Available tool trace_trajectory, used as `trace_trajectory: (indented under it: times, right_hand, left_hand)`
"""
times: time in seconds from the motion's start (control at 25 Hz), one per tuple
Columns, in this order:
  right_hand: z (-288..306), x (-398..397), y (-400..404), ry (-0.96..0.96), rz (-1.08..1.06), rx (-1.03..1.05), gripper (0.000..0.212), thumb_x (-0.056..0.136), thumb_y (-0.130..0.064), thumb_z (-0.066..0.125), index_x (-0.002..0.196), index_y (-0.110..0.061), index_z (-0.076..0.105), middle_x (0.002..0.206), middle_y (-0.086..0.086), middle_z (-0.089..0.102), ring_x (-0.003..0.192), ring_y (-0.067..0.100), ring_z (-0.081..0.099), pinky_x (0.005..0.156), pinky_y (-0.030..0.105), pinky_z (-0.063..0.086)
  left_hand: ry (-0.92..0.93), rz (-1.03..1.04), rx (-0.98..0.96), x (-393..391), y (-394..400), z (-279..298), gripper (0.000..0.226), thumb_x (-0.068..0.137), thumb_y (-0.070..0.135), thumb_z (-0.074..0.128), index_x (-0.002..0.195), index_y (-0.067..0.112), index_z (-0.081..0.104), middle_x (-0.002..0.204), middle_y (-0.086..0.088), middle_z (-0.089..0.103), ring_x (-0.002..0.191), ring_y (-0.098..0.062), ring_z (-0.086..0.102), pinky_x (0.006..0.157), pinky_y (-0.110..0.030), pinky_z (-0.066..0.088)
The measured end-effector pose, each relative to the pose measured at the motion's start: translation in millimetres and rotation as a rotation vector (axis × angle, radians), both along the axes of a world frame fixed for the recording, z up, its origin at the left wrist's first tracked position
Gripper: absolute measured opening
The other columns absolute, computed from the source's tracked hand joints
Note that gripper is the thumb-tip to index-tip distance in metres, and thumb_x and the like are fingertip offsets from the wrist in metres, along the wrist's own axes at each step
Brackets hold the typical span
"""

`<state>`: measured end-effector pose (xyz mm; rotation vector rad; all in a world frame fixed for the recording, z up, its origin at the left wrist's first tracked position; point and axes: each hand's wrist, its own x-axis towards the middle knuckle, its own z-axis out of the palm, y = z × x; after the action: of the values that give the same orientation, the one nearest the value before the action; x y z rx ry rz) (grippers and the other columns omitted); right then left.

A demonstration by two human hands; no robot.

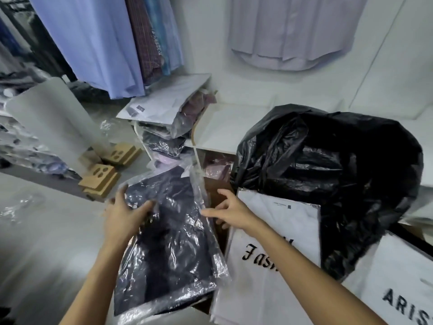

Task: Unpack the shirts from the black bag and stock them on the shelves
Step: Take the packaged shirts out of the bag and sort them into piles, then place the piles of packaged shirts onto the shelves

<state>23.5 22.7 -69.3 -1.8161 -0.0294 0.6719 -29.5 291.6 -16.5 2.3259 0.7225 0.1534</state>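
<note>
A dark navy shirt [168, 242], packed in a clear wrinkled plastic sleeve, lies low in the middle of the view, in front of the person and to the left of the black bag [339, 179]. The left hand [124, 214] holds the upper left corner of this pack: the fingers curl over its top edge and the thumb presses on the front of the plastic. The right hand [230, 211] is at the right edge of the same pack, with the fingers spread and only loosely bent. The fingertips seem to touch the plastic, but it is not clear whether they pinch it.

The black bag stands just to the right, large, shiny and crumpled, with its mouth open towards the person. In front of it lies a white flat pack [278, 231] with black printed letters, partly under the right forearm, and another white pack [403, 285] with letters is at the lower right corner.

Behind the navy shirt there is a white shelf unit [225, 127]. Its left compartments are filled with more shirts in plastic sleeves [164, 139], and one white pack [164, 99] lies tilted on top of that pile. Pinkish packs show in the lower compartment, near the bag.

Two brown cardboard pieces [103, 177] lie on the floor to the left. Light blue and checked shirts hang above on the left [98, 43], and a pale shirt [290, 31] hangs on the wall.
</note>
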Motion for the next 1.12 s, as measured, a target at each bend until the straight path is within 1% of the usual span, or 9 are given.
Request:
trace_trajectory:
  times: [0.2, 0.32, 0.44, 0.6, 0.72, 0.8, 0.88, 1.0, 1.12]
  right_hand:
    - [3.4, 8.0, -89.6, -0.045, -0.292, 0.064, 0.063, 0.089, -0.036, 0.08, 0.144, -0.022, 0.053, 0.116, 0.001, 0.068, 0.089, 0.013, 0.07, 0.085, 0.034, 0.058]
    - [8.0, 4.0, -155.3, -0.218, -0.497, -0.058, 0.058, 0.091, -0.031, 0.077, 0.145, -0.027, 0.055, 0.139, -0.001, 0.059, 0.117, 0.013, 0.061, 0.106, 0.039, 0.052]
    - [25.9, -10.2, -227.6, -0.506, -0.698, -0.483, 0.065, 0.088, -0.039, 0.077, 0.147, -0.029, 0.054, 0.158, 0.004, 0.039, 0.146, 0.023, 0.036, 0.12, 0.039, 0.033]
    - [51.4, -21.0, -308.2, -0.906, -1.064, -0.88, 0.055, 0.08, -0.033, 0.078, 0.132, -0.025, 0.063, 0.143, 0.013, 0.045, 0.128, 0.032, 0.044, 0.105, 0.049, 0.045]
    - [59.5, -20.0, -343.3, -0.486, -0.944, -0.778, 0.078, 0.082, -0.041, 0.081, 0.148, -0.027, 0.043, 0.122, 0.002, 0.054, 0.111, 0.019, 0.05, 0.086, 0.035, 0.043]
    - [59.4, -17.9, -352.6, -0.314, -0.813, -0.719, 0.043, 0.091, -0.032, 0.074, 0.131, -0.024, 0.063, 0.107, 0.003, 0.069, 0.105, 0.023, 0.062, 0.076, 0.029, 0.039]
    - [61.3, -13.6, -358.9, -0.495, -1.009, -0.596, 0.019, 0.092, -0.014, 0.066, 0.102, -0.026, 0.077, 0.101, 0.0, 0.077, 0.1, 0.021, 0.069, 0.082, 0.029, 0.05]
    - [60.3, -5.9, -372.6, -0.617, -1.083, -0.435, 0.026, 0.085, -0.007, 0.069, 0.094, -0.031, 0.075, 0.092, -0.004, 0.075, 0.089, 0.016, 0.069, 0.095, 0.036, 0.055]
    - [54.8, -22.8, -368.0, -0.377, -0.616, -0.226, 0.049, 0.083, -0.02, 0.085, 0.128, -0.031, 0.069, 0.109, -0.019, 0.069, 0.101, -0.008, 0.063, 0.091, 0.009, 0.05]
  left_hand:
    - [-0.223, -0.495, -0.07, 57.3, -131.1, 8.0, 0.062, 0.084, 0.042, 0.075, 0.141, 0.03, 0.053, 0.136, -0.005, 0.051, 0.126, -0.024, 0.054, 0.109, -0.046, 0.046]
    - [-0.174, -0.639, -0.141, 95.4, -230.3, 0.5, 0.091, 0.078, 0.053, 0.08, 0.154, 0.038, 0.032, 0.146, -0.002, 0.04, 0.134, -0.021, 0.044, 0.114, -0.039, 0.038]
    - [0.062, -0.577, -0.001, 141.7, -295.0, -16.8, 0.12, 0.07, 0.069, 0.077, 0.16, 0.038, 0.003, 0.161, -0.015, 0.028, 0.145, -0.038, 0.032, 0.116, -0.057, 0.032]
    - [-0.106, -0.494, -0.089, 197.6, -280.2, -7.2, 0.048, 0.081, 0.026, 0.06, 0.129, 0.025, 0.065, 0.115, -0.013, 0.073, 0.109, -0.036, 0.066, 0.092, -0.046, 0.053]
    - [-0.159, -0.418, -0.24, 211.0, -241.0, 8.3, 0.039, 0.078, 0.005, 0.055, 0.1, 0.032, 0.073, 0.095, -0.005, 0.074, 0.094, -0.031, 0.067, 0.078, -0.037, 0.052]
    - [-0.178, -0.458, -0.321, 210.7, -222.2, 7.3, 0.045, 0.079, 0.0, 0.052, 0.093, 0.038, 0.071, 0.085, 0.003, 0.07, 0.078, -0.022, 0.063, 0.063, -0.031, 0.048]
    - [-0.173, -0.469, -0.334, 205.3, -209.4, 2.5, 0.044, 0.08, -0.001, 0.052, 0.104, 0.031, 0.071, 0.082, 0.001, 0.068, 0.073, -0.02, 0.057, 0.056, -0.025, 0.046]
    - [-0.083, -0.442, -0.318, 208.7, -195.5, -11.0, 0.056, 0.063, 0.027, 0.067, 0.119, 0.032, 0.064, 0.102, -0.017, 0.074, 0.087, -0.027, 0.068, 0.084, -0.045, 0.06]
    - [0.119, -0.626, -0.007, 180.2, -229.1, -2.5, 0.099, 0.055, 0.054, 0.078, 0.146, 0.041, 0.042, 0.139, -0.011, 0.06, 0.125, -0.029, 0.06, 0.11, -0.049, 0.046]
